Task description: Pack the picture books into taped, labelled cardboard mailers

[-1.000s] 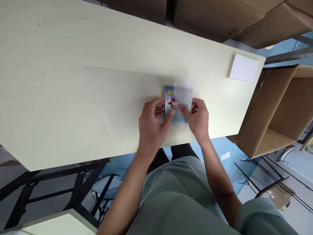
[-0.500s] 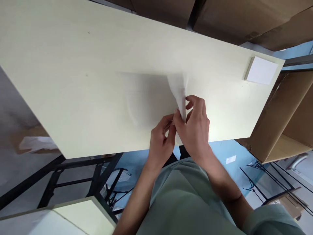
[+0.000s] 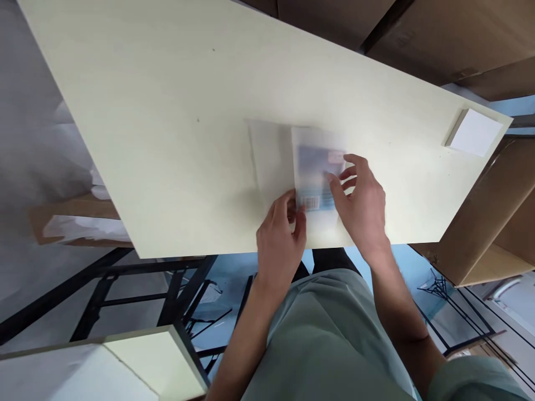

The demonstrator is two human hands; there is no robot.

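A thin, pale translucent plastic packet (image 3: 315,167) with a blue printed panel, a barcode and a small pinkish patch is at the front middle of the table; it is blurred by motion. My left hand (image 3: 282,228) has thumb and fingers closed at its lower left edge, the fingertips partly hidden. On the right side, my right hand (image 3: 359,192) lays its thumb over the printed face, with curled fingers at the right edge; their contact is blurred. A faint pale area, a shadow or a see-through layer, extends left of the packet.
The packet is over a cream table (image 3: 167,167). A stack of white cards or paper (image 3: 476,132) lies near its right corner. Cardboard boxes (image 3: 451,42) line the far edge, and an open carton (image 3: 497,211) stands at the right. A second tabletop (image 3: 146,356) is at lower left.
The packet has turned from nearly edge-on to face-on, revealing its blue print and barcode. My right hand has moved right, away from my left. The whole view has shifted slightly.
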